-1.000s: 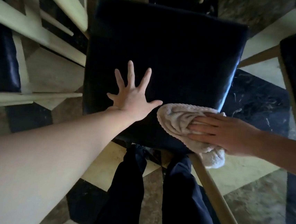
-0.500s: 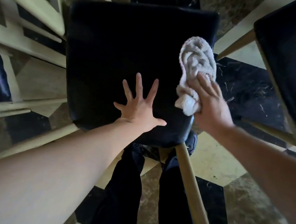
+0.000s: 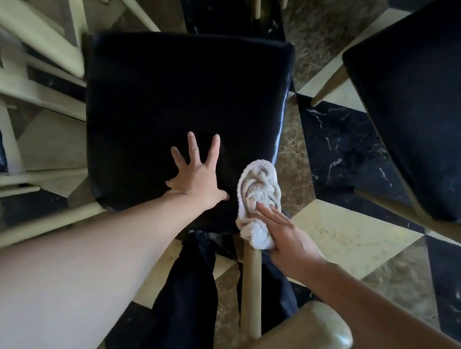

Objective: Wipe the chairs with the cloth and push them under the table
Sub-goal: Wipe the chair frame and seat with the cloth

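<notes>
While wiping the near-right corner of the black seat (image 3: 174, 107), right hand (image 3: 288, 239) lying flat, fingers together and extended over the bunched white cloth (image 3: 259, 197), pressing rather than clamping it. Cloth straddling the seat edge just above the pale wooden back post (image 3: 250, 289), partly off the cushion. Left hand (image 3: 198, 177) splayed open, fingers apart, palm down on the seat, touching nothing else; likely bracing the chair so it does not skid on the marble floor (image 3: 352, 158) under the wiping load. Curved top rail (image 3: 306, 336) of the backrest close under the camera, so reach goes over the back and down onto the seat. Second dark chair (image 3: 427, 109) at right, standing apart, not being touched. Pale frames of more chairs (image 3: 39, 37) crowding the left side. Tabletop not identifiable from this view, so push direction cannot be confirmed. Judgement: mid-wipe on the first seat, edges being finished; backrest, other chairs and all pushing appear left. Risk: cloth slipping off the edge, since only flat pressure holds it.
</notes>
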The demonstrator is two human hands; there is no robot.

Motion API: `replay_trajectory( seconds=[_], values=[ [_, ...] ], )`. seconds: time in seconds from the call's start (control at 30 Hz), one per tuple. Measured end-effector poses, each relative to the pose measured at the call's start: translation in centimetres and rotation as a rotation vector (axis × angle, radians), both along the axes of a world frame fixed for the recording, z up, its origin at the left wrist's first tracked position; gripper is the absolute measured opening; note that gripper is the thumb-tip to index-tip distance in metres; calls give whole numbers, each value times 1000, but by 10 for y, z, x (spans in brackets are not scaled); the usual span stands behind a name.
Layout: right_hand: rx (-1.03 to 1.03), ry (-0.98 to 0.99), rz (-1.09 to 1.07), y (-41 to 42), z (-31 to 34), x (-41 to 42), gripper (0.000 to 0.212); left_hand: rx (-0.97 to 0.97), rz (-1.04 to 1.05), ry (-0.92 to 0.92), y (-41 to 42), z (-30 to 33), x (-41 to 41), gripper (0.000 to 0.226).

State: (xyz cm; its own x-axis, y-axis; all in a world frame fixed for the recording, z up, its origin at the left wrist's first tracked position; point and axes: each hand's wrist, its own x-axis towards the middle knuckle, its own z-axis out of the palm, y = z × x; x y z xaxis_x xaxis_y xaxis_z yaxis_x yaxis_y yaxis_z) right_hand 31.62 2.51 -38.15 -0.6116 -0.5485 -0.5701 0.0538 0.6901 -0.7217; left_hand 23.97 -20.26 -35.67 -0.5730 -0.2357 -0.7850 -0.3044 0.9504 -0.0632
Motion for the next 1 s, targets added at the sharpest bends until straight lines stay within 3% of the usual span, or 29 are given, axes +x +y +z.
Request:
replay_trajectory(
  seconds=[0.33, 0.57, 0.7, 0.8, 1.0],
  values=[
    [61, -30, 62, -4, 15, -12, 89, 124, 87, -42, 22, 4, -6, 116],
    [52, -31, -74, -6, 52, -32, 92, 258, 37, 20, 31, 40, -12, 81],
    [83, 25, -413, 18, 134, -76, 54, 481, 124, 246, 72, 120, -40, 63],
    [142, 72, -625, 72, 239, -88, 27, 719, 184, 401, 126, 215, -57, 57],
    [224, 270, -839, 168, 395, -60, 18, 818, 105, 545, 233, 328, -47, 58]
  ],
)
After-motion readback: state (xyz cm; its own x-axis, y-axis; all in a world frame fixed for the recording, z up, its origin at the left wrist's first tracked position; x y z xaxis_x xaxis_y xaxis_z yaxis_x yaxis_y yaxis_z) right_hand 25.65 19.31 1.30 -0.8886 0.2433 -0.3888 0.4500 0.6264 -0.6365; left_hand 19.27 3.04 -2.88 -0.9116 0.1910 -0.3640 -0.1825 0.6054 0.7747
